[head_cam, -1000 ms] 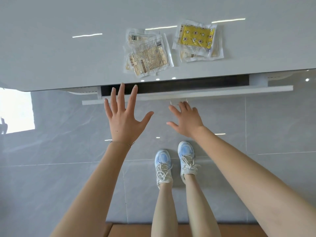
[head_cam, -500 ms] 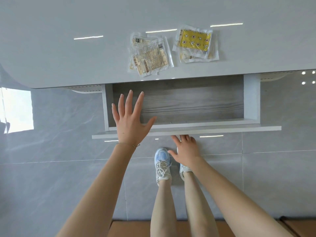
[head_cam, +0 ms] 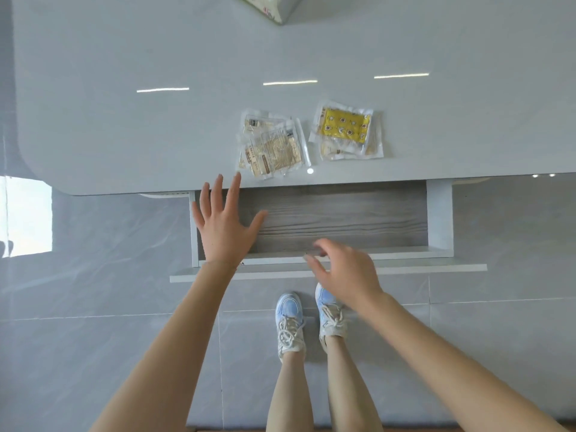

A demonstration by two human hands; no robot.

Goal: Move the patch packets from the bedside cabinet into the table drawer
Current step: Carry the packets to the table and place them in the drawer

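Two small piles of patch packets lie on the grey table top [head_cam: 124, 135] near its front edge: beige printed packets [head_cam: 272, 146] on the left and a yellow-patterned packet [head_cam: 344, 126] atop others on the right. Below them the table drawer [head_cam: 439, 219] stands pulled out, its wood-grain bottom bare. My left hand [head_cam: 223, 226] hovers over the drawer's left end, fingers spread, fingertips near the table edge. My right hand [head_cam: 346, 271] hangs over the drawer's front panel, fingers loosely curled and blurred, holding nothing.
A green-and-white box corner [head_cam: 271, 7] shows at the table's far edge. The drawer front [head_cam: 436, 269] juts out toward my legs. My feet in pale blue sneakers [head_cam: 290, 322] stand on the grey tiled floor just below it.
The drawer went from nearly closed to pulled out. My right hand let go of the drawer front and rose above it; my left hand moved up toward the table edge.
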